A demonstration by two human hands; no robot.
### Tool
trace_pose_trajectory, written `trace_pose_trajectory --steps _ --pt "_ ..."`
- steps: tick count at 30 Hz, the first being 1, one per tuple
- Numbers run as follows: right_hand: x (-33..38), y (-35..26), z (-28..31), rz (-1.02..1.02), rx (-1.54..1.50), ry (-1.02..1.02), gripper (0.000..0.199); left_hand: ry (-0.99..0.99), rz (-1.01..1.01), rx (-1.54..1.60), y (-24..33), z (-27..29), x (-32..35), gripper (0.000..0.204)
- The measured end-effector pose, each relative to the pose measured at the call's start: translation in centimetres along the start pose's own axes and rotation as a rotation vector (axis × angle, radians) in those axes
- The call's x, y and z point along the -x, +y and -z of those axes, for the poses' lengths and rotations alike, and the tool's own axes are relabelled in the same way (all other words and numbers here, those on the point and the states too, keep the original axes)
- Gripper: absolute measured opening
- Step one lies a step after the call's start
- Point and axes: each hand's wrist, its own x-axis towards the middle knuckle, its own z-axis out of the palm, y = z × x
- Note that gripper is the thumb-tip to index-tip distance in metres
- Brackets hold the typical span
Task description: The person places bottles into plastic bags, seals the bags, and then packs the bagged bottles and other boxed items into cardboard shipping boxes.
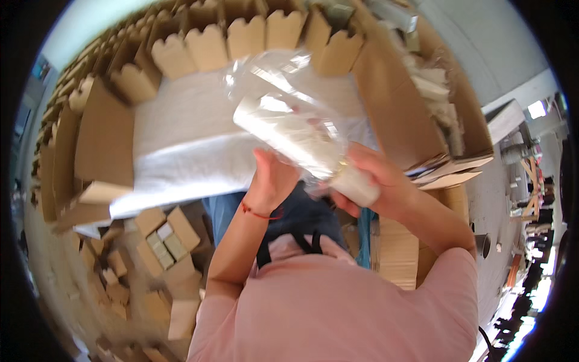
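A glossy white bottle-shaped piece (pixel 283 134) with faint pink marks lies tilted in a clear plastic bag (pixel 274 66), over the near part of the table. My right hand (pixel 377 175) is closed round its narrower white end (pixel 357 186), fingers wrapped beneath and thumb side on top. Close against the underside of the bag is my left hand (pixel 274 181), its thumb raised and its other fingers largely hidden behind the piece. Whether that hand grips or only supports is unclear. Motion blurs both the piece and the bag.
Open cardboard boxes (pixel 253 37) line the back and left of the white-covered table (pixel 181 114). A large carton (pixel 392 90) walls the right side. On the floor at left sit an open box (pixel 181 226) of small packets and scattered cardboard pieces. Flat cardboard (pixel 398 253) stands at lower right.
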Motion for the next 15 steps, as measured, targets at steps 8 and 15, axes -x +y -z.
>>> trace_pose_trajectory --steps 8,15 --pt "-6.3 11.8 -6.0 0.371 -0.006 -0.018 0.055 0.464 0.052 0.228 6.3 6.5 6.6 0.058" --pt "-10.0 14.9 -7.1 0.683 0.324 0.199 0.078 0.565 0.07 0.153 4.6 4.5 8.7 0.052"
